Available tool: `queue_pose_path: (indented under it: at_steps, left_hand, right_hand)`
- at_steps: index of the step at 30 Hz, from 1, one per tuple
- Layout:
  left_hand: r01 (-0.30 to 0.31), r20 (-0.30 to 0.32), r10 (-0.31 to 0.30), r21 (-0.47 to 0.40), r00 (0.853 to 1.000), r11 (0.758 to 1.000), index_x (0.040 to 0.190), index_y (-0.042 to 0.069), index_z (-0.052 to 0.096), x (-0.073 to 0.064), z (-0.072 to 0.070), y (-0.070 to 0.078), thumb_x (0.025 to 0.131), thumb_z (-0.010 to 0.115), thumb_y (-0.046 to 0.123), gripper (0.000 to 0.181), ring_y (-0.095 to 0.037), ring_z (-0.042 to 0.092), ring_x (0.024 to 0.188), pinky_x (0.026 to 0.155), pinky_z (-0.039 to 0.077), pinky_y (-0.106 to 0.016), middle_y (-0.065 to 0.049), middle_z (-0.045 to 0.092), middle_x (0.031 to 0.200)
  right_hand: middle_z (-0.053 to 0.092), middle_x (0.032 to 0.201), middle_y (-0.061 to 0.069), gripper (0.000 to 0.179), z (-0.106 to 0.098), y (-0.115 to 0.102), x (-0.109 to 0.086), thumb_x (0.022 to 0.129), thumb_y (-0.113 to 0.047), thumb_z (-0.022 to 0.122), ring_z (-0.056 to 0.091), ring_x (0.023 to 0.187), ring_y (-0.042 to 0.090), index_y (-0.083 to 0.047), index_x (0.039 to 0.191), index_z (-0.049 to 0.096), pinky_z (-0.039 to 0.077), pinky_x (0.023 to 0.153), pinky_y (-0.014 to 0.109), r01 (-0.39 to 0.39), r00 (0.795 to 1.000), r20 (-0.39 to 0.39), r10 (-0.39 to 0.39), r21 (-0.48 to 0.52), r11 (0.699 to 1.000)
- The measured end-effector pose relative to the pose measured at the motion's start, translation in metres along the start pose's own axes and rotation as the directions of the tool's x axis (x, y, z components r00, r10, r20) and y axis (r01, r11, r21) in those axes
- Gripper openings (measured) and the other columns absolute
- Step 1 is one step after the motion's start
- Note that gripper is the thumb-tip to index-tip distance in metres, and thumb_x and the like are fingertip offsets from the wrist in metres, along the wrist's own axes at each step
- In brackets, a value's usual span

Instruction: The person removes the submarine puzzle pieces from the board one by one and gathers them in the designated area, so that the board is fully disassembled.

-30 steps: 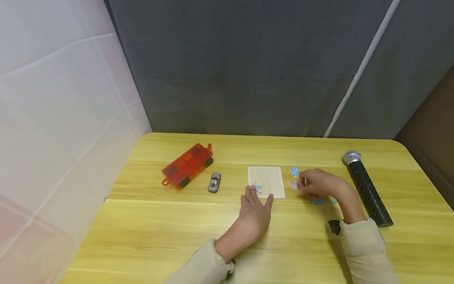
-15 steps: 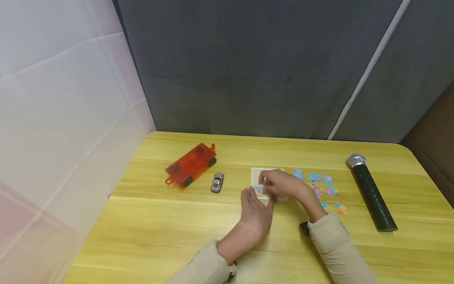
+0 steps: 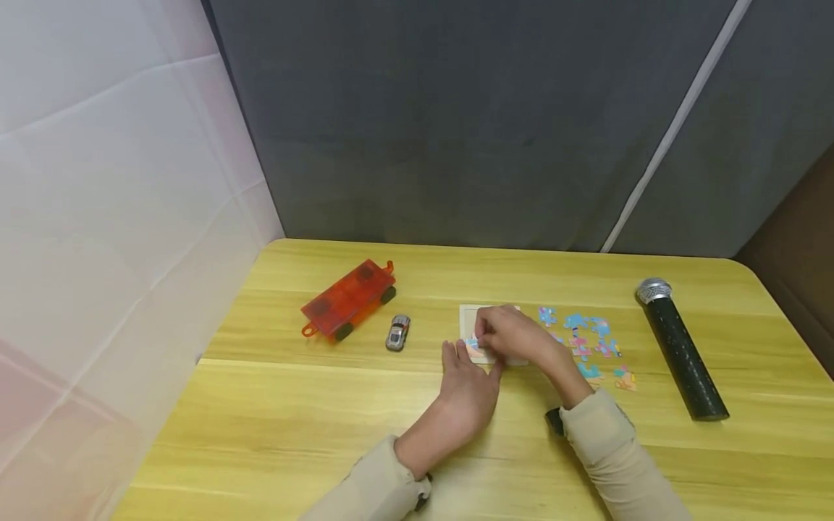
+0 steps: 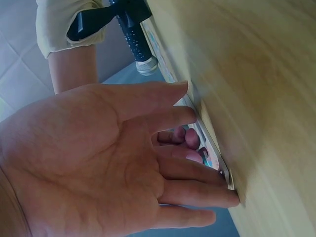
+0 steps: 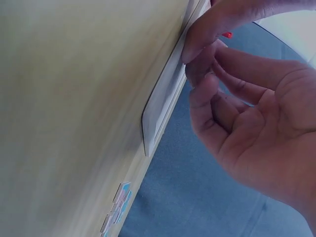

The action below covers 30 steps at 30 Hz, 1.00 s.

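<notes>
A shallow square puzzle tray (image 3: 466, 317) lies flat on the wooden table. My left hand (image 3: 465, 398) rests at its near edge with straight fingers; in the left wrist view that hand (image 4: 98, 163) shows its palm, fingertips at the tray's rim. Over the tray's near left part, my right hand (image 3: 517, 336) has its thumb and fingertips drawn together, pinching a small jigsaw piece mostly hidden by the fingers. A pastel jigsaw piece (image 3: 473, 350) shows in the tray beside those fingertips. In the right wrist view the curled fingers (image 5: 203, 91) sit right at the tray's side (image 5: 160, 106).
Several loose jigsaw pieces (image 3: 579, 347) lie spread to the right of the tray. Farther right is a black microphone (image 3: 680, 351) with a silver head. A small silver toy car (image 3: 397, 333) and a translucent red toy wagon (image 3: 348, 300) stand to the left.
My right hand has moved left from the loose pieces to the tray, then lowered its fingertips there. The left hand has stayed at the tray's near edge.
</notes>
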<state>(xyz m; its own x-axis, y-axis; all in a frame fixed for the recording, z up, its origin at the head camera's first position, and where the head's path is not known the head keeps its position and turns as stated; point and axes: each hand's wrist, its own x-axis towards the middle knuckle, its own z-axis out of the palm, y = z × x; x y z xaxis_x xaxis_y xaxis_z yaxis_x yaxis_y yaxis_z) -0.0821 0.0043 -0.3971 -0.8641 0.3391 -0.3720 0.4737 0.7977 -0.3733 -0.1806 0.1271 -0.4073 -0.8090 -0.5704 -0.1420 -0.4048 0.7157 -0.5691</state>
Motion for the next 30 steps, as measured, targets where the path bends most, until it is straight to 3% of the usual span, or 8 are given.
queue_pose_path:
  at_steps: [6,10,13,17,20,24,30]
  left_hand:
    - [-0.017,0.003,0.017,0.014,1.0,1.0,0.173,0.045,0.029,-0.001,-0.001,-0.003,0.114,0.06,0.036,0.068,-0.032,0.05,0.157,0.129,0.039,-0.053,-0.01,0.067,0.152]
    - [-0.004,-0.004,0.004,-0.006,1.0,1.0,0.174,0.043,0.028,-0.001,0.001,-0.004,0.114,0.06,0.034,0.069,-0.031,0.049,0.157,0.129,0.04,-0.052,-0.007,0.072,0.146]
    - [0.014,-0.01,-0.014,-0.037,1.0,0.999,0.174,0.042,0.03,0.0,0.003,-0.004,0.115,0.056,0.031,0.065,-0.031,0.05,0.157,0.128,0.04,-0.052,-0.006,0.073,0.145]
    - [0.022,-0.011,-0.023,-0.071,1.0,0.997,0.173,0.042,0.033,0.002,0.003,-0.005,0.115,0.054,0.03,0.063,-0.032,0.049,0.157,0.127,0.04,-0.052,-0.006,0.073,0.146]
    - [0.019,-0.003,-0.02,-0.093,1.0,0.995,0.174,0.04,0.032,0.003,0.003,-0.006,0.114,0.056,0.028,0.065,-0.034,0.048,0.158,0.128,0.04,-0.053,-0.007,0.073,0.146]
    - [0.021,0.006,-0.021,-0.107,1.0,0.994,0.174,0.039,0.032,0.001,0.005,-0.007,0.114,0.056,0.026,0.065,-0.035,0.047,0.158,0.128,0.04,-0.054,-0.008,0.071,0.149]
    - [0.02,0.013,-0.019,-0.069,1.0,0.997,0.175,0.04,0.029,0.001,0.007,-0.005,0.116,0.05,0.029,0.063,-0.035,0.049,0.157,0.128,0.041,-0.05,-0.01,0.068,0.152]
  right_hand:
    - [0.072,0.078,0.002,0.015,0.001,-0.002,0.002,0.101,0.004,0.072,0.062,0.065,0.01,-0.006,0.091,0.067,0.053,0.076,0.032,-0.023,0.999,-0.025,0.025,0.046,0.999]
    - [0.074,0.081,0.004,0.013,-0.002,0.0,0.0,0.1,0.005,0.072,0.065,0.066,0.012,-0.005,0.093,0.067,0.055,0.079,0.033,-0.008,0.999,-0.044,0.014,0.128,0.992]
    - [0.074,0.083,0.007,0.01,-0.014,0.008,-0.007,0.101,0.004,0.072,0.067,0.066,0.016,-0.003,0.095,0.067,0.056,0.075,0.033,-0.001,0.998,-0.057,0.013,0.204,0.979]
    - [0.072,0.08,0.008,0.012,-0.035,0.027,-0.028,0.101,0.004,0.073,0.067,0.064,0.02,-0.001,0.094,0.066,0.054,0.063,0.031,-0.027,0.999,-0.024,0.033,0.232,0.972]
    - [0.069,0.077,0.007,0.015,-0.043,0.044,-0.046,0.1,0.005,0.074,0.065,0.062,0.018,-0.001,0.091,0.064,0.055,0.059,0.031,-0.071,0.997,0.038,0.064,0.223,0.972]
    - [0.066,0.074,0.005,0.019,-0.038,0.056,-0.06,0.097,0.007,0.075,0.063,0.06,0.015,-0.003,0.087,0.063,0.057,0.06,0.034,-0.137,0.989,0.081,0.123,0.195,0.971]
    - [0.062,0.074,0.004,0.021,-0.026,0.048,-0.062,0.095,0.005,0.074,0.058,0.064,0.018,-0.007,0.083,0.062,0.047,0.061,0.031,-0.242,0.97,-0.005,0.243,-0.069,0.968]
